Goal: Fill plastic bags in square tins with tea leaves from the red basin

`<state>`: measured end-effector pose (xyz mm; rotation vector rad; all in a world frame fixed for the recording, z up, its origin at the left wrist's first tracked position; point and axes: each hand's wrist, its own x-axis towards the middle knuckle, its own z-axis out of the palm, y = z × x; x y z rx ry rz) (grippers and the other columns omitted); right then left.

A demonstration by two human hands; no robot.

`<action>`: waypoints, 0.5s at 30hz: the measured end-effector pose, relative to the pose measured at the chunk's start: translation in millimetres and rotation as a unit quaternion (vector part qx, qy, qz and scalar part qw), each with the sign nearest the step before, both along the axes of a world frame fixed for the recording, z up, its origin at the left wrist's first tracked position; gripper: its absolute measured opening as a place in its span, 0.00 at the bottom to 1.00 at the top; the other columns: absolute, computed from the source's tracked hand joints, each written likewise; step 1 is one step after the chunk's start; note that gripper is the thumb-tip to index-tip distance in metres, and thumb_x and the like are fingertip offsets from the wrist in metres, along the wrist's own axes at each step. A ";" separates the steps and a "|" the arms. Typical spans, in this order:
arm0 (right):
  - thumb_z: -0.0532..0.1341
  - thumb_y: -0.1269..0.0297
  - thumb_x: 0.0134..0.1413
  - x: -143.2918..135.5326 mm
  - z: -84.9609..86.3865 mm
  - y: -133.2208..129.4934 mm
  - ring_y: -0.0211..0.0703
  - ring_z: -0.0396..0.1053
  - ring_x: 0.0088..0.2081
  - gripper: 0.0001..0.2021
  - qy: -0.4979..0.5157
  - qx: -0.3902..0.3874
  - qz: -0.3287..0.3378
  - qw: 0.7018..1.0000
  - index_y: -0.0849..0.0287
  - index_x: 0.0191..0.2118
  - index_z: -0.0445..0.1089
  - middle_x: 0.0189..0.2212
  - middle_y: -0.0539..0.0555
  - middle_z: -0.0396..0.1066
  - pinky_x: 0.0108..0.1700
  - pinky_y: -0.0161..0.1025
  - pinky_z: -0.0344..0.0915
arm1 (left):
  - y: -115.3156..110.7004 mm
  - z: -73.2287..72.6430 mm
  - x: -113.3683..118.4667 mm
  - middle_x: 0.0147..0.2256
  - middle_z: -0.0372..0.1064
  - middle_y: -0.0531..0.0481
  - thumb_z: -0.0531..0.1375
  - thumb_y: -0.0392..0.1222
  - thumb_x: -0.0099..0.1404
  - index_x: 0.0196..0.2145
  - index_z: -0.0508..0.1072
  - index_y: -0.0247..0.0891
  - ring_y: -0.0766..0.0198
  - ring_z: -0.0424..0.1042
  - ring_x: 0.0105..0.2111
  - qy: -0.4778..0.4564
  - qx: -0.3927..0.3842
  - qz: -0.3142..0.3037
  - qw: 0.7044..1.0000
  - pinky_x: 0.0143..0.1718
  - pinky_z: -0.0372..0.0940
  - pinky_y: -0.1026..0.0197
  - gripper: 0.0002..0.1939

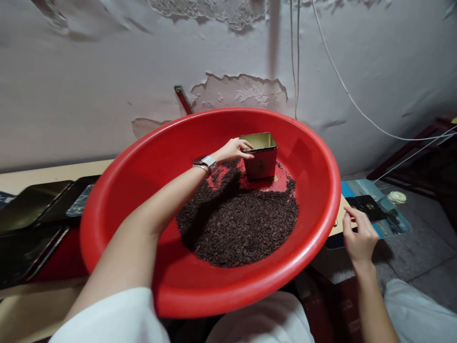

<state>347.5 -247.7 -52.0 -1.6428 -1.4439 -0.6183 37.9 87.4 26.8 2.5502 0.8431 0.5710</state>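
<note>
A large red basin (323, 178) holds a heap of dark, dry leaf-like pieces (239, 228). A rectangular tin (260, 163) with an open top and a gold-coloured inside stands upright at the back of the basin. My left hand (233, 149) grips the tin's left rim, its fingers over the edge. To the right, outside the basin, my right hand (360, 233) hovers with bent fingers near the table edge; whether it holds anything small cannot be made out.
At the left, dark tin lids or trays (32, 202) lie on a pale table (89, 167). On the right are a black item (367, 207), a blue patterned board (396, 221) and a small pale round object (397, 197). Cables hang along the peeling wall behind.
</note>
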 end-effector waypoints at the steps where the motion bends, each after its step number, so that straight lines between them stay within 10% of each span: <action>1: 0.55 0.70 0.60 -0.5 11.6 1.0 0.43 0.73 0.34 0.08 -0.006 0.023 -0.006 1.000 0.60 0.39 0.71 0.33 0.56 0.75 0.38 0.39 0.69 | -0.8 -2.2 -1.2 0.48 0.72 0.45 0.63 0.56 0.54 0.15 0.62 0.35 0.59 0.68 0.41 0.003 -0.023 -0.005 1.000 0.53 0.56 0.50 0.24; 6: 0.55 0.70 0.58 -16.0 85.0 18.9 0.42 0.72 0.33 0.09 -0.032 0.089 0.035 0.995 0.58 0.41 0.72 0.33 0.54 0.75 0.40 0.40 0.68 | -15.6 -3.7 -14.5 0.62 0.54 0.41 0.66 0.55 0.51 0.28 0.71 0.35 0.52 0.63 0.53 0.001 -0.062 0.012 0.998 0.51 0.61 0.52 0.19; 10: 0.52 0.68 0.60 -57.7 146.6 76.6 0.43 0.72 0.38 0.11 -0.103 0.000 0.169 0.980 0.58 0.42 0.71 0.37 0.56 0.74 0.43 0.40 0.66 | -40.9 0.8 -21.3 0.65 0.43 0.39 0.65 0.48 0.56 0.47 0.69 0.37 0.51 0.61 0.56 0.041 -0.031 0.070 0.996 0.53 0.62 0.53 0.24; 15: 0.56 0.62 0.59 -119.9 152.0 192.2 0.52 0.68 0.49 0.15 -0.289 -0.243 0.241 0.894 0.65 0.47 0.69 0.46 0.63 0.72 0.50 0.45 0.61 | -94.7 11.8 -21.6 0.63 0.48 0.37 0.61 0.44 0.62 0.54 0.62 0.36 0.50 0.67 0.51 0.183 0.073 0.157 0.968 0.48 0.65 0.52 0.24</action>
